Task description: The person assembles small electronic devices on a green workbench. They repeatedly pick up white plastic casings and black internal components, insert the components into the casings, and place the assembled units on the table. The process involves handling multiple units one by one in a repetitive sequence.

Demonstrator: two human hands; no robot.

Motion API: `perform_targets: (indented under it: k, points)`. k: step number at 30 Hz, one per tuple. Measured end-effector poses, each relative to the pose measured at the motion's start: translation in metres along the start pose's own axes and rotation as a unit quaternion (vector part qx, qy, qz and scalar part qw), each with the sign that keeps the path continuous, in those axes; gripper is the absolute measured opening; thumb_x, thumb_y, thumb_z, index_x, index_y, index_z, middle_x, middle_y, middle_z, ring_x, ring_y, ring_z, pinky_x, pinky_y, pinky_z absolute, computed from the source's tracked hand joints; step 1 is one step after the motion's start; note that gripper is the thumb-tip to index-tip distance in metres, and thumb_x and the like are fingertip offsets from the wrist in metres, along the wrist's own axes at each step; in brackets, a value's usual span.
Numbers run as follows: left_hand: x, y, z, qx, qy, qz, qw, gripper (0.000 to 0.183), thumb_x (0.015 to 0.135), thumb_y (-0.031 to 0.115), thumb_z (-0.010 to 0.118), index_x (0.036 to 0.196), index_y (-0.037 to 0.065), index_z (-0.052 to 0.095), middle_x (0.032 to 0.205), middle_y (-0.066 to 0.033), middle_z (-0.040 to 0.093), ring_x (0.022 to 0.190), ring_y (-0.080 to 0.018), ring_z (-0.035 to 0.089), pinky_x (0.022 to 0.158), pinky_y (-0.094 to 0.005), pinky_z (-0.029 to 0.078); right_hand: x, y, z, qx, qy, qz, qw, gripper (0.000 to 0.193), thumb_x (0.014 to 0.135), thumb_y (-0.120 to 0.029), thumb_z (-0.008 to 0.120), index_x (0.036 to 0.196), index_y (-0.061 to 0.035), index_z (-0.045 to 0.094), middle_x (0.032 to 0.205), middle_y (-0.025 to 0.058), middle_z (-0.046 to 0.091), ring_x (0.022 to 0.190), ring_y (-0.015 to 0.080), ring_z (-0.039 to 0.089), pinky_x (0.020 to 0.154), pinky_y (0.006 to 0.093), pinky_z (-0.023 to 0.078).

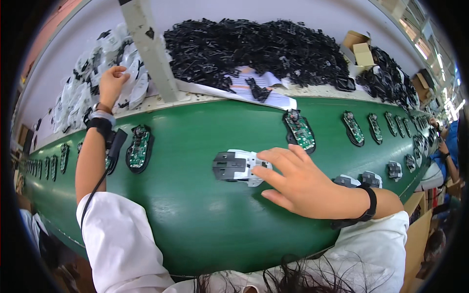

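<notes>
On the green belt in front of me lies a grey-and-white computer mouse top shell (233, 166). My right hand (305, 188) is over its right end, fingers stretched and apart, with the fingertips at the shell's edge and the thumb away from it. My left hand (112, 84) is raised at the far left, beside a heap of white and clear plastic parts (110, 53). Its fingers are curled in toward the thumb; whatever may be between them is too small to make out. Black mouse bases with green circuit boards (139, 149) lie near my left forearm.
A grey post (151, 53) rises between the white heap and a big pile of black plastic parts (259, 49). More boards (352, 128) line the green belt (195, 229). Further shells (371, 179) sit beyond my right wrist. A co-worker's arm (448, 158) shows at far right.
</notes>
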State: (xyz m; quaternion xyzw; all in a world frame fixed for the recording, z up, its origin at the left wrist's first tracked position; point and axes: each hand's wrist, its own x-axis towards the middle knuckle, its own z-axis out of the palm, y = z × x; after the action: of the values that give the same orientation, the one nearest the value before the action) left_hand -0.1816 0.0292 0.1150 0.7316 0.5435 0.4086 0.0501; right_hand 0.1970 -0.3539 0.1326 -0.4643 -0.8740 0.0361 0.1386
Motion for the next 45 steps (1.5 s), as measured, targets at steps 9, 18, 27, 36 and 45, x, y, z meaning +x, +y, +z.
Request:
perform_targets:
  k: [9, 18, 27, 36, 45]
  points:
    - [0.001, 0.034, -0.074, -0.169, -0.061, 0.028, 0.983, 0.029, 0.086, 0.013, 0.064, 0.113, 0.002, 0.061, 0.096, -0.0019, 0.064, 0.088, -0.0067, 0.056, 0.075, -0.0196, 0.043, 0.007, 0.073, -0.022, 0.048, 0.123, 0.084, 0.988, 0.030, 0.081, -0.017, 0.065, 0.107, -0.0019, 0.060, 0.103, 0.0157, 0.060, 0.099, 0.0306, 0.058, 0.088, 0.0397, 0.045]
    - [-0.199, 0.181, -0.114, -0.104, -0.193, 0.246, 0.944, 0.015, 0.067, 0.004, 0.075, 0.076, 0.006, 0.063, 0.077, -0.0026, 0.062, 0.070, -0.0176, 0.059, 0.071, -0.0332, 0.046, 0.037, 0.240, 0.008, -0.050, 0.111, 0.303, 0.945, 0.029, 0.077, -0.019, 0.066, 0.100, -0.0001, 0.065, 0.088, 0.0182, 0.066, 0.084, 0.0319, 0.065, 0.078, 0.0387, 0.050]
    - [-0.272, 0.187, -0.105, -0.138, -0.313, -0.004, 0.939, 0.075, 0.068, 0.025, 0.079, 0.131, 0.006, 0.043, 0.130, -0.0206, 0.040, 0.114, -0.0371, 0.045, 0.097, -0.0435, 0.037, 0.060, 0.268, 0.027, -0.089, 0.147, 0.264, 0.949, 0.031, 0.075, -0.016, 0.068, 0.102, -0.0048, 0.058, 0.101, 0.0189, 0.059, 0.094, 0.0377, 0.059, 0.081, 0.0436, 0.048]
    - [-0.284, 0.184, -0.090, -0.187, -0.442, -0.214, 0.851, 0.031, 0.080, 0.009, 0.071, 0.105, -0.001, 0.056, 0.071, -0.0038, 0.061, 0.063, -0.0082, 0.055, 0.059, -0.0219, 0.045, 0.034, 0.277, 0.014, 0.065, 0.262, 0.290, 0.918, 0.025, 0.075, 0.001, 0.061, 0.100, -0.0046, 0.058, 0.079, 0.0115, 0.056, 0.076, 0.0254, 0.059, 0.070, 0.0353, 0.047]
    - [-0.286, 0.175, -0.089, -0.293, -0.354, -0.254, 0.851, 0.017, 0.085, 0.006, 0.065, 0.099, -0.002, 0.058, 0.096, -0.0087, 0.066, 0.077, -0.0111, 0.060, 0.066, -0.0245, 0.048, 0.018, 0.229, 0.012, 0.137, 0.239, 0.323, 0.905, 0.038, 0.081, 0.002, 0.054, 0.117, -0.0102, 0.056, 0.073, 0.0056, 0.054, 0.069, 0.0182, 0.060, 0.064, 0.0319, 0.050]
